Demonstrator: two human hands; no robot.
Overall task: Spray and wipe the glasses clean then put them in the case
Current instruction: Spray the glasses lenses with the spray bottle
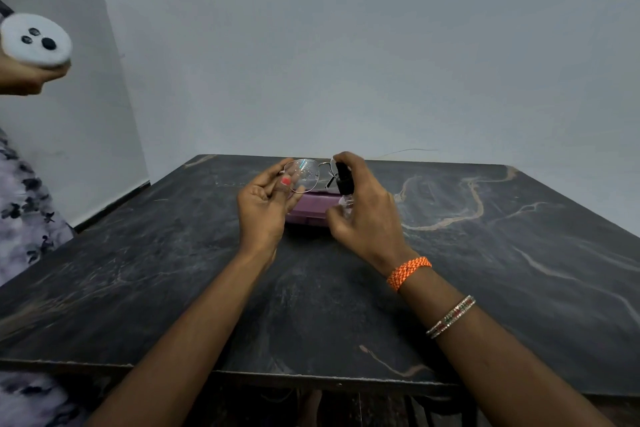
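Note:
My left hand [265, 206] holds thin metal-framed glasses [306, 174] by the left lens, lifted above the table. My right hand [363, 208] grips a small clear spray bottle [345, 184] with a black pump top, its index finger resting on the pump, the nozzle close to the right lens. A purple glasses case [311, 210] lies on the table directly under and between both hands, partly hidden by them. No cloth is visible.
The dark marble table [485, 270] runs up to a grey wall at the back. At the left edge another person in a floral garment [24, 218] holds a round white device [36, 40] in a hand.

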